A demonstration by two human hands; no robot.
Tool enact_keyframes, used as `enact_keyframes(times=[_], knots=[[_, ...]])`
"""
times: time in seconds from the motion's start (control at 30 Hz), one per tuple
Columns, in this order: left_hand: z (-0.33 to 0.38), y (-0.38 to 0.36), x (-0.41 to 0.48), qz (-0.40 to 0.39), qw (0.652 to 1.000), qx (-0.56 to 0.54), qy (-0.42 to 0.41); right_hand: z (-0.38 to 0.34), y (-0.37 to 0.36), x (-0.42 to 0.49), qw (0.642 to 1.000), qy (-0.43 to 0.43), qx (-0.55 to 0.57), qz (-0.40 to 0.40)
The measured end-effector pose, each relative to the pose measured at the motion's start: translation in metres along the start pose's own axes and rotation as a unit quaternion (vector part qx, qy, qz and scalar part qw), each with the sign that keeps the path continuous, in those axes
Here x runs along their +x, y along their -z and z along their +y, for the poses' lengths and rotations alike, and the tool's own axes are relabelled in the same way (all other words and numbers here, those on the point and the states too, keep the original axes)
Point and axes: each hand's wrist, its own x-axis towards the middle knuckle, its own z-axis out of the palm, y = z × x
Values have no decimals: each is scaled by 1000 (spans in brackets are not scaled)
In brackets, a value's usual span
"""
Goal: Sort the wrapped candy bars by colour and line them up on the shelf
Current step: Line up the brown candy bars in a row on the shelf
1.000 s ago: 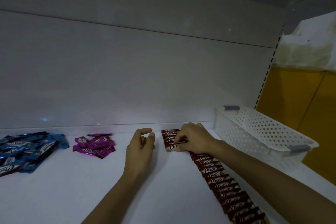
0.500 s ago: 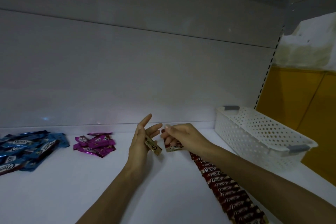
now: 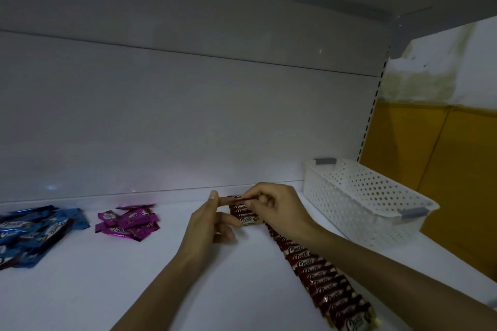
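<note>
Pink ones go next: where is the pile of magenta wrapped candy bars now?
Head view: the pile of magenta wrapped candy bars lies on the white shelf left of centre, between the heap of blue wrapped candy bars and the left hand.

The held bar [image 3: 230,198] is just a blurry strip, and the fingers of the right hand [image 3: 279,207] cover one end, so its words cannot be read. That hand and its arm hide part of the red row [image 3: 320,274], and the bottom edge cuts off the row's near end. The left edge cuts off the blue pile [image 3: 35,234]. The pink pile [image 3: 129,223] is too smeary to count. The floor of the basket [image 3: 360,196] is hidden behind its wall. Both arms run off the bottom.
</note>
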Motion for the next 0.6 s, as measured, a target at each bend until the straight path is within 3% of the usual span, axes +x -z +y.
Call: enact_keyframes(times=[0.1,0.2,0.3,0.37,0.47,0.6], knots=[[-1,0,-1,-13,999,28,10,0,0,-2,992,-46,114,-6],[-7,4,-4,43,985,154,-61,5,1,1,987,-90,134,4],[-13,10,-4,84,916,370,-130,10,6,4,985,-140,99,-10],[-17,12,-2,96,881,443,-133,13,9,9,988,-140,53,-26],[-19,12,0,114,864,472,-131,18,14,20,991,-129,19,-29],[-21,13,3,113,873,461,-108,21,15,31,992,-101,-60,-53]])
